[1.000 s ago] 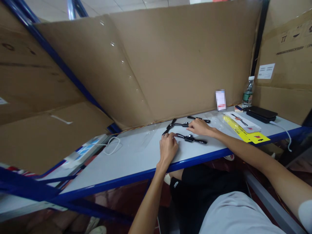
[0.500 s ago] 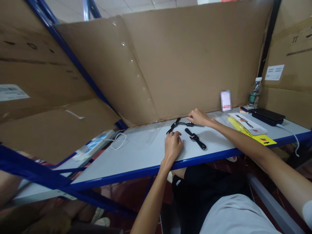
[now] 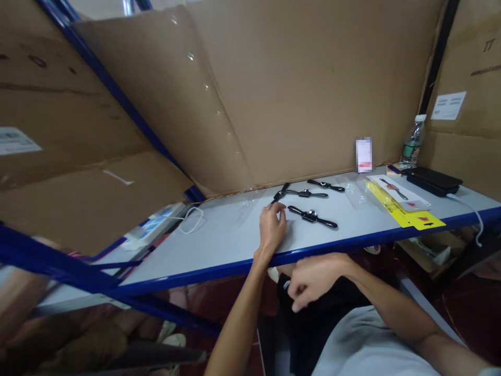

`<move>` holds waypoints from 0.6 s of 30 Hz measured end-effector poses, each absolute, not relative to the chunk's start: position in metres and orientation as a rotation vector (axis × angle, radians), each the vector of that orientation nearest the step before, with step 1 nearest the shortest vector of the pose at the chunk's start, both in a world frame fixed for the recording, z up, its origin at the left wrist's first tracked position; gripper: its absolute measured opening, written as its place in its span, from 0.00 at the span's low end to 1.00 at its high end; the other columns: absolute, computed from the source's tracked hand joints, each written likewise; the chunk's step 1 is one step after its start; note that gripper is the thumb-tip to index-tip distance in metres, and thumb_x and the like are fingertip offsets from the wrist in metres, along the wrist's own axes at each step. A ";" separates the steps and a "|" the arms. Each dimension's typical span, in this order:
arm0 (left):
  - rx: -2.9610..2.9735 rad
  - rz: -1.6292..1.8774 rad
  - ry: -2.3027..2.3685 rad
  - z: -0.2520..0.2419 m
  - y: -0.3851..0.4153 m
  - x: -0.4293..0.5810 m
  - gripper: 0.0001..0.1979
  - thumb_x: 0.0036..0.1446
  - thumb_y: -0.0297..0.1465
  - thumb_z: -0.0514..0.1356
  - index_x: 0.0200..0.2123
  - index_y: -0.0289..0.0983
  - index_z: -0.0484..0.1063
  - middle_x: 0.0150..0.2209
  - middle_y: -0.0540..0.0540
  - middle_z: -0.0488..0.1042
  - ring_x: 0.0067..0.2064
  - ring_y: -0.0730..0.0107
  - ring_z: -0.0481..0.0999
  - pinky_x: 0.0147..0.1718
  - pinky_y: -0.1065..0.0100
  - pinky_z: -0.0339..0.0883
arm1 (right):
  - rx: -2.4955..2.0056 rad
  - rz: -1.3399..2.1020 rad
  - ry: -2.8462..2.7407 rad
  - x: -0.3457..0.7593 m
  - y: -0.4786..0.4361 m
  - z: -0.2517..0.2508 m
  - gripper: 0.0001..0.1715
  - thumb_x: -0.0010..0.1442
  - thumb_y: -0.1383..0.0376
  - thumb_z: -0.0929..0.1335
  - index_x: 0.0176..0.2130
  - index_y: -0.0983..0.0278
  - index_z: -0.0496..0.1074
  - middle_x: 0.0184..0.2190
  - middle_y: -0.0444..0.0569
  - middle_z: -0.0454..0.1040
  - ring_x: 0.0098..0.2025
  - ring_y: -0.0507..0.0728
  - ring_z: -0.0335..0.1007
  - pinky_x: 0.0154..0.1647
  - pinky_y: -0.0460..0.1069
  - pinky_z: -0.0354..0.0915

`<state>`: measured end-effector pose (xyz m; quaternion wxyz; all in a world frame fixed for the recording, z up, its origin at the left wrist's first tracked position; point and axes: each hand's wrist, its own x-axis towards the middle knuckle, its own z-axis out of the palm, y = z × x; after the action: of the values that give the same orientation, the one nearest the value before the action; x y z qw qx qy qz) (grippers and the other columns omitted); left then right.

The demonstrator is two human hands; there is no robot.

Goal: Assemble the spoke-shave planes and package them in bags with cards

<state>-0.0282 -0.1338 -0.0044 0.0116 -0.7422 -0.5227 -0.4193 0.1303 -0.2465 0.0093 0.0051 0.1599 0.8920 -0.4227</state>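
Several black spokeshaves lie on the grey tabletop. One spokeshave [image 3: 312, 215] is nearest the front, right of my left hand [image 3: 273, 225]. My left hand rests on the table with loosely bent fingers and nothing visible in them. Just beyond its fingertips a tilted spokeshave [image 3: 280, 193] lies, its lower end partly hidden. Behind, a spokeshave [image 3: 307, 194] and another spokeshave [image 3: 326, 185] lie roughly parallel. Over my lap, below the table's front edge, hangs my right hand [image 3: 319, 279], loosely curled with a gap between thumb and fingers; I see nothing in it.
Yellow packaging [image 3: 391, 206] and a printed card [image 3: 399, 193] lie on the right, near clear plastic [image 3: 354, 190]. Behind are a black case [image 3: 432, 183] with a white cable, a bottle [image 3: 412, 146] and a propped phone [image 3: 364, 155]. Cardboard [image 3: 282, 104] walls the back.
My right hand has drawn back from the rear of the table to above my lap. The spokeshave at the back right now shows fully. The front spokeshave appears turned flatter.
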 end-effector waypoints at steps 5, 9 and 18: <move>-2.416 -1.407 -1.682 -0.003 -0.136 -0.029 0.09 0.62 0.30 0.54 0.38 0.38 0.74 0.37 0.43 0.79 0.40 0.61 0.77 0.42 0.62 0.68 | 0.598 -1.490 2.170 0.090 -0.204 -0.099 0.20 0.60 0.57 0.74 0.23 0.66 0.71 0.18 0.41 0.73 0.21 0.51 0.68 0.19 0.44 0.61; -2.579 -1.132 -1.705 0.002 -0.147 -0.015 0.10 0.64 0.33 0.54 0.36 0.39 0.74 0.33 0.45 0.79 0.37 0.63 0.77 0.38 0.65 0.65 | 0.719 -1.888 1.947 0.091 -0.181 -0.159 0.22 0.56 0.53 0.76 0.24 0.66 0.71 0.20 0.41 0.75 0.22 0.49 0.69 0.19 0.41 0.62; -2.540 -0.346 -1.689 0.033 -0.155 0.030 0.13 0.67 0.39 0.56 0.43 0.37 0.76 0.37 0.39 0.80 0.40 0.56 0.78 0.37 0.64 0.63 | 0.639 -2.411 1.756 0.101 -0.164 -0.174 0.20 0.56 0.54 0.77 0.32 0.68 0.73 0.25 0.45 0.78 0.23 0.50 0.72 0.21 0.42 0.66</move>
<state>0.0300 -0.1552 0.0328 0.0360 -0.8268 -0.5499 -0.1126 0.1007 -0.1641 -0.1743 0.0459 0.2092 0.5751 -0.7896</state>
